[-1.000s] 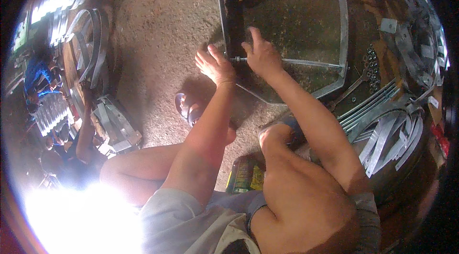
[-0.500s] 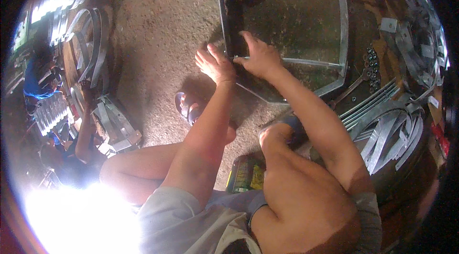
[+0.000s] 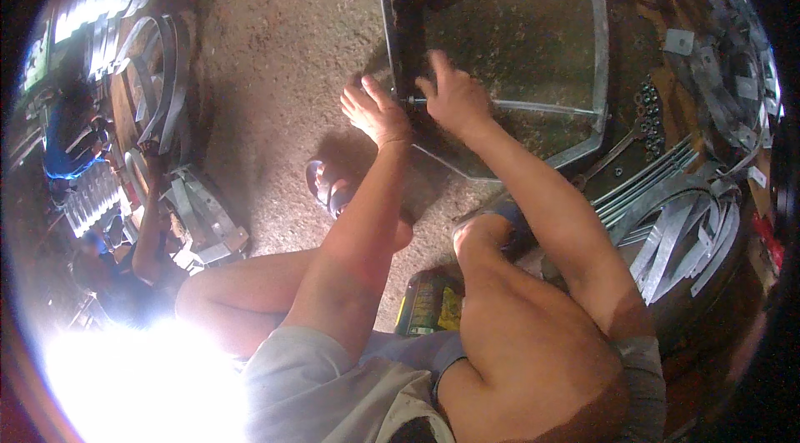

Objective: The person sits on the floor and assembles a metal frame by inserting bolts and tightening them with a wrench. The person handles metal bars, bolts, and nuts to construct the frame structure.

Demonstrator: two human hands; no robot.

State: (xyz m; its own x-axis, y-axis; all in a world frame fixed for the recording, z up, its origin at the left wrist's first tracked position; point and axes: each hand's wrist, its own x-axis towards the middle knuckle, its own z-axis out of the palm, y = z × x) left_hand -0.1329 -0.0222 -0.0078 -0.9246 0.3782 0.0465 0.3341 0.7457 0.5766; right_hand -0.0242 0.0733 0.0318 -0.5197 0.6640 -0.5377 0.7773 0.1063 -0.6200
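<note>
Close beside the metal frame [image 3: 600, 35] lie nuts [image 3: 651, 120], a wrench [image 3: 614, 159] — and rods [image 3: 646, 186].

Smooth metal, rough floor [image 3: 275, 76]
Upper centre: the frame [image 3: 600, 43] is dull grey metal, the rod [image 3: 542, 108] glossier.

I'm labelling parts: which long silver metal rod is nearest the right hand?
The long silver metal rod spanning the grey curved metal frame; the other rods lie side by side outside it.

A fisheye view looks steeply down from the wearer's head to the floor [image 3: 275, 43], the shirt [image 3: 304, 393] nearest at the lower edge, forearms [image 3: 358, 201] pointing away.
</note>
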